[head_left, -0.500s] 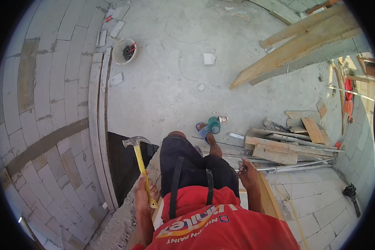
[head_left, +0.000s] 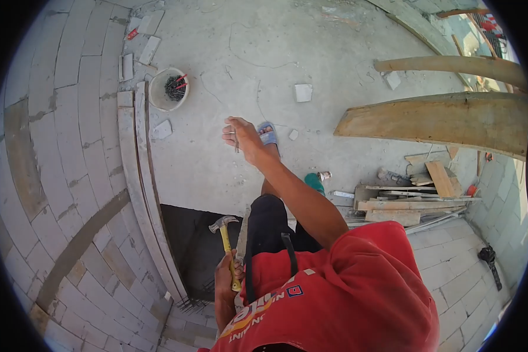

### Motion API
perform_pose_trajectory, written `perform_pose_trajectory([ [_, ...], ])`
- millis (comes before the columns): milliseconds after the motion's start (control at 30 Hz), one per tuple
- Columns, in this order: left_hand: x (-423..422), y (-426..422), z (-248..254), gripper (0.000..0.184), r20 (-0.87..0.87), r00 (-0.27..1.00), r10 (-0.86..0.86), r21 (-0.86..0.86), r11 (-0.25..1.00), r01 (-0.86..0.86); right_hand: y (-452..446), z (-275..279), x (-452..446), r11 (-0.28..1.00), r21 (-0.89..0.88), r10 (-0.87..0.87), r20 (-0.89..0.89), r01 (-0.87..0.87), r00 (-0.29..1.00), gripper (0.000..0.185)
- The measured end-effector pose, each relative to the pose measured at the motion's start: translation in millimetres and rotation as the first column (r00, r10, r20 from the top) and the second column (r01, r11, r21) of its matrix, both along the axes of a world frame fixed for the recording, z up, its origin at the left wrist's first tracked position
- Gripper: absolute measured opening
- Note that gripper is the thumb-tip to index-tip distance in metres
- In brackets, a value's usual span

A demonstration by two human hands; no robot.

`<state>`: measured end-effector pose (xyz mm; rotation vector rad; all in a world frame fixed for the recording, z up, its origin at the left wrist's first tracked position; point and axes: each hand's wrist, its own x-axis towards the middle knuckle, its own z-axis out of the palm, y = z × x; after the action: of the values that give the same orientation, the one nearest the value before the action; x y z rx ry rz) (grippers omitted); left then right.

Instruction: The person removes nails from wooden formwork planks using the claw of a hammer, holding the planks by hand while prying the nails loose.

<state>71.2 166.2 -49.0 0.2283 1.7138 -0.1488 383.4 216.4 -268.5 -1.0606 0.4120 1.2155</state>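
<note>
My left hand (head_left: 226, 274) is closed round the yellow handle of a claw hammer (head_left: 224, 237), its metal head upward over a dark floor opening (head_left: 188, 234). My right hand (head_left: 243, 139) reaches forward over the concrete floor, fingers curled. A thin metal piece that looks like a nail (head_left: 236, 146) pokes out from those fingers; whether more are held cannot be made out. Ahead and left of that hand stands a white bucket (head_left: 152, 97) holding a dark heap of what look like nails and a red-handled tool. My sandalled foot (head_left: 267, 134) is just beside the right hand.
A grey block wall (head_left: 70, 176) runs along the left, with long boards (head_left: 141, 152) at its foot. Large wooden planks (head_left: 428, 120) jut in from the right. Scrap timber (head_left: 405, 205) lies below them, near a green bottle-like container (head_left: 314, 183). Block fragments (head_left: 303, 92) dot the floor.
My right hand has swung from beside my hip forward and left, towards the bucket. One foot has stepped forward. The hammer stays in my left hand, shifted slightly right and down in view.
</note>
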Motion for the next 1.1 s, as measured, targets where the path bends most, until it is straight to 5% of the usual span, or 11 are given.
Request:
perform_pose_trajectory([
  [67, 18, 19, 4, 0.034, -0.051, 0.982, -0.182, -0.020, 0.983, 0.181, 85, -2, 0, 0.988, 0.152, 0.014, 0.133, -0.034, 0.991, 0.065],
  [133, 37, 36, 5, 0.036, -0.055, 0.949, -0.312, -0.018, 0.950, 0.311, 138, 6, 11, 0.910, -0.264, 0.401, 0.354, -0.321, 0.845, 0.083],
  [233, 67, 57, -11, 0.034, -0.043, 0.800, -0.599, 0.063, 0.797, 0.600, 101, 41, 1, 0.875, -0.442, 0.441, 0.566, -0.195, 0.696, 0.078],
  [367, 138, 57, -16, 0.038, -0.088, 0.399, -0.913, 0.249, 0.367, 0.896, -40, 68, -3, 0.762, -0.235, 0.643, 0.169, -0.603, 0.747, 0.094],
  [400, 155, 53, -20, 0.040, -0.110, 0.299, -0.948, 0.300, 0.256, 0.919, -66, 54, -26, 0.771, -0.265, 0.636, 0.271, -0.579, 0.722, 0.097],
  [467, 196, 40, -15, 0.049, -0.088, 0.046, -0.995, 0.315, 0.016, 0.949, -112, 92, -29, 0.837, -0.145, 0.547, 0.195, -0.528, 0.814, 0.077],
  [567, 240, 11, -3, 0.055, -0.040, -0.297, -0.954, 0.355, -0.291, 0.888, -152, 114, -29, 0.990, 0.003, -0.141, -0.144, 0.143, 0.979, 0.048],
  [733, 317, -35, 29, 0.066, 0.079, -0.722, -0.688, 0.452, -0.621, 0.641, -240, 135, -10, 0.607, -0.108, -0.777, -0.288, 0.787, 0.559, 0.016],
  [900, 476, -156, 71, 0.095, -0.057, -0.411, -0.910, 0.945, -0.182, 0.271, -294, 162, -14, 0.199, -0.188, -0.978, -0.106, 0.962, 0.182, 0.018],
  [1000, 552, -238, 64, 0.120, -0.334, -0.427, -0.840, 0.934, -0.354, -0.035, -306, 178, 0, -0.002, -0.137, -0.996, -0.086, 0.991, -0.014, 0.019],
  [1100, 585, -284, 38, 0.118, -0.232, -0.449, -0.863, 0.956, -0.288, 0.060, -302, 185, 27, -0.257, -0.050, -0.936, -0.236, 0.965, -0.261, 0.018],
])
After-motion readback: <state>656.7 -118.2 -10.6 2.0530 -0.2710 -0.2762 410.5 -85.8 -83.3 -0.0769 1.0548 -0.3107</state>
